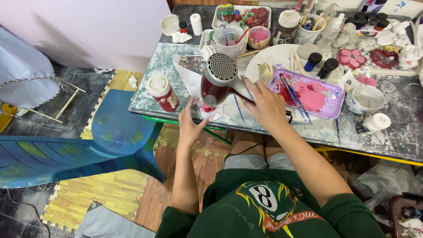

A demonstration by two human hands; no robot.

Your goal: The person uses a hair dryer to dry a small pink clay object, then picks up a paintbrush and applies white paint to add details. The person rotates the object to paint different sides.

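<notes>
Head view: my right hand [264, 105] is closed round the handle of the red dryer [217, 83], grille end facing up at the camera, nozzle pointing down at a small pink piece [207, 107] on white paper [190, 81] near the worktop's [396, 132] front edge. My left hand [190, 121] is mostly open, fingers spread, fingertips touching the paper edge just beside the pink piece; it grips nothing. Dryer sits between both hands, just above the piece; can't tell if nozzle touches it. A black cord [246, 150] drops from the worktop edge down past my knees. Left of the dryer: red paint jar [162, 92] with white lid, upright, near the worktop corner. Right of my right hand: purple tray [328, 105] with pink paint smears and brushes [294, 97] lying across it. Behind it a white plate [275, 57] with two dark-capped bottles [320, 65]. Behind the dryer: clear cup [229, 39] with brushes standing in it, pink-filled bowl [259, 37] beside it. Far right: pink flower casts [351, 58], a patterned bowl [364, 99], a white bottle [373, 123] on its side. Blue chair [119, 128] on the floor, left of the worktop.
</notes>
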